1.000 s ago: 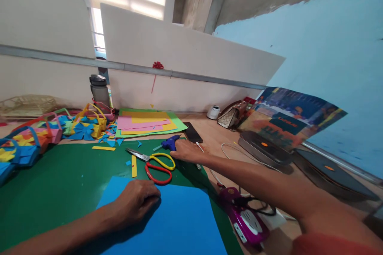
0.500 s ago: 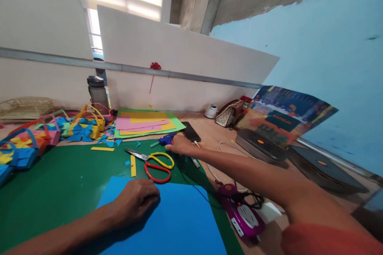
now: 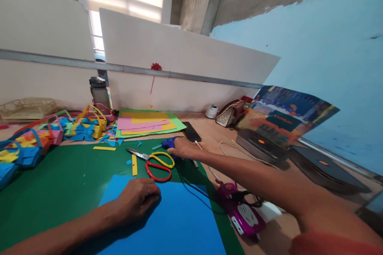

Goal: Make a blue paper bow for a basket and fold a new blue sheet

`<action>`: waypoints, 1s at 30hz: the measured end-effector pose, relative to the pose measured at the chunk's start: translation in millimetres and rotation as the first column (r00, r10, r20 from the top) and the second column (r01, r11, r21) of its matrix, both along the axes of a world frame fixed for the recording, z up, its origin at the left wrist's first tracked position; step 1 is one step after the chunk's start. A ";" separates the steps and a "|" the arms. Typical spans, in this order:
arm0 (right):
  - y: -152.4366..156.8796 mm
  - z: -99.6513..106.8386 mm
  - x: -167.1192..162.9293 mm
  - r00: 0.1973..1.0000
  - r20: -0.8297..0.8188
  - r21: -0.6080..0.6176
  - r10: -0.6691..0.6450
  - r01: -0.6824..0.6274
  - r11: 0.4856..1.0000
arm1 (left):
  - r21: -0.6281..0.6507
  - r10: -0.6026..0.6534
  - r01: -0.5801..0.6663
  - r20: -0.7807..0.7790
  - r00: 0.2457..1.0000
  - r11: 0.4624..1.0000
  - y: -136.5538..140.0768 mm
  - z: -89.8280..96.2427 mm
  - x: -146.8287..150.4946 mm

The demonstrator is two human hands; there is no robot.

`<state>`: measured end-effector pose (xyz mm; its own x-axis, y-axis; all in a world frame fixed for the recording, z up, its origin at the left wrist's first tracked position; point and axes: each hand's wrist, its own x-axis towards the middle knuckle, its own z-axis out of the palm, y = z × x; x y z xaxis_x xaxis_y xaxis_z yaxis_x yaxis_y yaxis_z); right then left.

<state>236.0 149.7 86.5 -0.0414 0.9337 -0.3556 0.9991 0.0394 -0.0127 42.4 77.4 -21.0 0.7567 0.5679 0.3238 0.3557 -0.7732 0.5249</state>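
My right hand (image 3: 183, 148) reaches across to a blue hot glue gun (image 3: 169, 142), its fingers closed around it and hiding most of its body. A pale translucent glue stick (image 3: 156, 147) lies at the gun's left end. My left hand (image 3: 140, 196) rests as a loose fist on a blue paper sheet (image 3: 179, 223), with nothing visible in it. Between the hands lie scissors (image 3: 158, 166) with one yellow and one red handle, blades parted slightly. A narrow yellow paper strip (image 3: 134, 165) is beside them on the green mat (image 3: 60, 183).
Coloured paper sheets (image 3: 146, 123) are stacked behind the mat, near a phone (image 3: 192, 131). Several small paper baskets (image 3: 86, 127) stand at left among scraps, before a bottle (image 3: 99, 91). A purple power strip (image 3: 243, 213) with cables lies at right, near dark cases (image 3: 260, 145).
My right hand and the glue gun have shifted slightly toward me, and the black cable below them has moved. My left hand stays on the blue sheet. The view has shifted a little.
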 end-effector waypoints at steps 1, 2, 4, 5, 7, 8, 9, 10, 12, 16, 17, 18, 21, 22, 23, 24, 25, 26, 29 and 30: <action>-1.6 0.5 0.1 1.000 0.008 0.004 0.006 -0.006 1.000 | 0.002 0.000 0.000 -0.001 1.000 1.000 -0.3 0.4 0.0; -2.9 0.8 0.3 1.000 0.017 0.010 0.012 -0.012 1.000 | 0.005 0.002 -0.002 -0.001 1.000 1.000 -0.5 0.8 0.0; -4.2 1.5 0.7 0.999 0.039 0.029 0.024 -0.026 0.999 | 0.014 0.006 -0.006 -0.004 1.000 1.000 -0.9 2.0 0.1; -4.0 2.1 0.8 0.998 0.053 0.043 0.031 -0.034 0.998 | 0.019 0.009 -0.009 -0.006 1.000 1.000 -1.1 2.9 0.2; -2.2 4.2 0.3 0.995 0.089 0.080 0.049 -0.056 0.995 | 0.028 0.011 -0.010 -0.015 1.000 1.000 -1.7 5.2 0.3; -1.1 5.7 -0.7 0.992 0.108 0.098 0.061 -0.071 0.993 | 0.031 0.011 -0.010 -0.023 1.000 0.999 -2.1 6.5 0.3; -0.3 7.3 -2.3 0.989 0.126 0.116 0.074 -0.089 0.989 | 0.036 0.011 -0.010 -0.031 0.999 0.999 -2.5 7.7 0.2; -0.1 9.0 -4.5 0.986 0.141 0.128 0.093 -0.112 0.985 | 0.042 0.013 -0.011 -0.040 0.999 0.999 -2.9 8.7 0.2; -2.5 11.3 -10.9 0.976 0.155 0.133 0.156 -0.177 0.975 | 0.060 0.015 -0.011 -0.060 0.998 0.998 -3.5 10.3 0.1; -17.2 6.6 -26.7 0.932 0.147 0.061 0.332 -0.344 0.937 | 0.110 0.011 0.000 -0.103 0.995 0.994 -4.4 11.0 0.2; -20.9 3.4 -30.2 0.918 0.146 0.043 0.368 -0.377 0.925 | 0.124 0.011 0.003 -0.113 0.994 0.992 -4.6 10.9 0.2; -23.8 -0.2 -33.4 0.907 0.147 0.033 0.396 -0.404 0.914 | 0.137 0.010 0.007 -0.123 0.992 0.991 -4.9 10.7 0.2; -27.4 -10.4 -41.2 0.882 0.159 0.041 0.444 -0.456 0.889 | 0.174 0.003 0.025 -0.156 0.988 0.984 -5.6 10.4 -0.1; -27.3 -13.1 -43.8 0.876 0.164 0.052 0.454 -0.467 0.883 | 0.185 0.000 0.031 -0.169 0.986 0.982 -5.8 10.6 -0.2; -26.8 -15.3 -46.6 0.870 0.169 0.064 0.464 -0.479 0.876 | 0.196 -0.001 0.037 -0.182 0.983 0.980 -5.8 10.9 -0.3; -26.3 -17.2 -49.8 0.863 0.171 0.076 0.476 -0.493 0.866 | 0.206 0.000 0.041 -0.196 0.981 0.978 -5.8 11.3 -0.3; -25.7 -18.9 -53.3 0.854 0.172 0.091 0.491 -0.511 0.855 | 0.215 0.002 0.044 -0.210 0.978 0.976 -5.8 11.7 -0.2; -24.9 -20.5 -57.0 0.844 0.172 0.108 0.509 -0.529 0.842 | 0.223 0.005 0.046 -0.222 0.975 0.974 -5.6 12.2 -0.1; -20.0 -25.2 -67.0 0.807 0.176 0.163 0.563 -0.588 0.792 | 0.241 0.013 0.049 -0.252 0.968 0.969 -5.3 13.1 0.5; -17.0 -26.8 -69.4 0.795 0.181 0.179 0.579 -0.606 0.775 | 0.244 0.014 0.051 -0.259 0.966 0.968 -5.3 13.1 0.7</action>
